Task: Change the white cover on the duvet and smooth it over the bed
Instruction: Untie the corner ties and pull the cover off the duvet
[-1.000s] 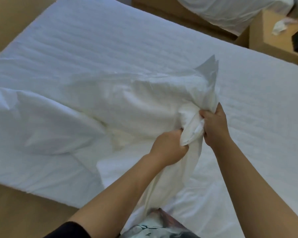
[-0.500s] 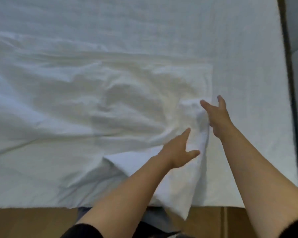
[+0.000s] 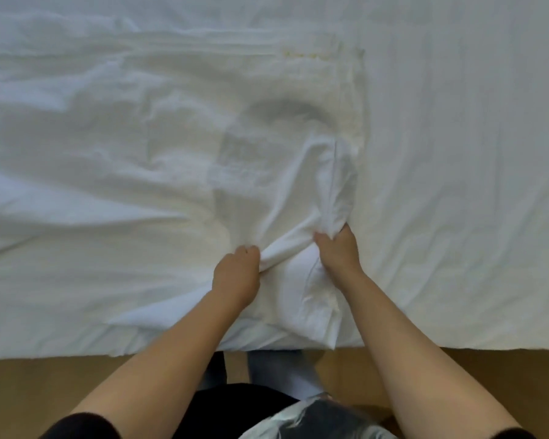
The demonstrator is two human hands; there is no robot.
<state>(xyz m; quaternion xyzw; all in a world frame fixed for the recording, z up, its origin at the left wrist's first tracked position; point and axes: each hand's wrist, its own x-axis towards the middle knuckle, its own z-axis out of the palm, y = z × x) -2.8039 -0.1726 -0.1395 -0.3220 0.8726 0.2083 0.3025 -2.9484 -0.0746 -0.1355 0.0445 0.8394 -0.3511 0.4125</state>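
Note:
A crumpled white duvet cover (image 3: 178, 147) lies spread across the left and middle of the bed (image 3: 473, 185), its right edge running down near the centre. My left hand (image 3: 236, 275) grips a bunched fold of the cover near the bed's front edge. A little to the right, my right hand (image 3: 338, 251) grips the gathered cloth where a thick ridge of fabric rises away from me. A taut strip of cover stretches between the two hands. I cannot tell the duvet itself apart from the cover.
The mattress surface to the right of the cover is flat and white. A tan floor (image 3: 45, 384) runs along the bed's front edge. My legs and feet (image 3: 286, 375) stand right against that edge.
Both hands held the bunched cover up a second ago, then let go and spread open over it. Now both grip the fabric again, lower and nearer the front edge.

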